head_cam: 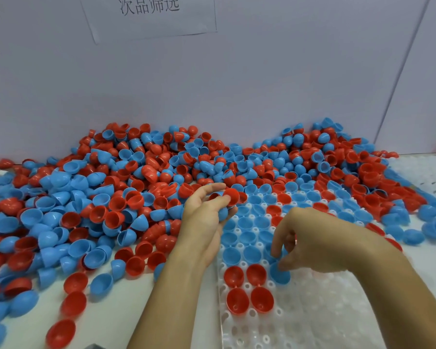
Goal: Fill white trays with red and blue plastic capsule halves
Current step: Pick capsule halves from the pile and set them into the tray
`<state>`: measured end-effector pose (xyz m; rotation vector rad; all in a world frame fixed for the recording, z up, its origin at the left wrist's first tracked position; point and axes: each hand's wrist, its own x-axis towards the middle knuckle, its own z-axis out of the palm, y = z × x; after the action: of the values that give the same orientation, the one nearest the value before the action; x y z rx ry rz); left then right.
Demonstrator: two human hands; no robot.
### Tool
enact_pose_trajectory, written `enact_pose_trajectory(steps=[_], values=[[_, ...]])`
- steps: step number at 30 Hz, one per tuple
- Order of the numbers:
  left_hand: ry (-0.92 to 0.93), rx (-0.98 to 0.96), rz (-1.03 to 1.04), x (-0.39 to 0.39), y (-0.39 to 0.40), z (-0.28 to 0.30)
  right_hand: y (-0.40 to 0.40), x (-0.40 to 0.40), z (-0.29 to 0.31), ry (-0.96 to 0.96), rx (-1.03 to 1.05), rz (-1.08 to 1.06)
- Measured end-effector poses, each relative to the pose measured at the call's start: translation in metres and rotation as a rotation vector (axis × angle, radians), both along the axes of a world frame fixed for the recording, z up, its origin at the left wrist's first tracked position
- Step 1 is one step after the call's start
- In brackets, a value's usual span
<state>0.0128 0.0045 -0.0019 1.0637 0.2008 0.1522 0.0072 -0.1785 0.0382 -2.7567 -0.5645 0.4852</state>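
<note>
A white tray [320,316] with round pockets lies in front of me at the lower right. Several blue halves [247,238] fill its upper rows and several red halves [237,301] sit lower down. My left hand [207,215] is palm-up at the tray's left edge, gripping a red capsule half [230,196] and a blue one against the palm. My right hand [310,238] hovers over the tray with fingertips curled down, pinching a blue capsule half [280,273] at a pocket.
A deep heap of loose red and blue halves [126,187] covers the table from the left to the back wall. More loose halves [413,227] lie right of the tray. A second white tray [428,172] lies at the far right. A paper sign [149,16] hangs on the wall.
</note>
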Motion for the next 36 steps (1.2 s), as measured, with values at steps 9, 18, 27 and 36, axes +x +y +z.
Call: enact_pose_trajectory(steps=[9,18,27,36], values=[[0.003,-0.042,0.008,0.001,0.002,0.000,-0.002,-0.004,0.003,-0.041,0.031,-0.021],[0.006,-0.072,0.013,0.000,0.003,0.000,-0.011,-0.008,0.006,-0.052,0.186,-0.049],[0.009,-0.090,0.012,0.001,0.004,-0.001,-0.031,-0.014,0.009,0.120,0.406,-0.127],[0.017,-0.075,0.018,0.002,0.003,-0.002,-0.009,-0.037,0.000,0.031,0.060,-0.015]])
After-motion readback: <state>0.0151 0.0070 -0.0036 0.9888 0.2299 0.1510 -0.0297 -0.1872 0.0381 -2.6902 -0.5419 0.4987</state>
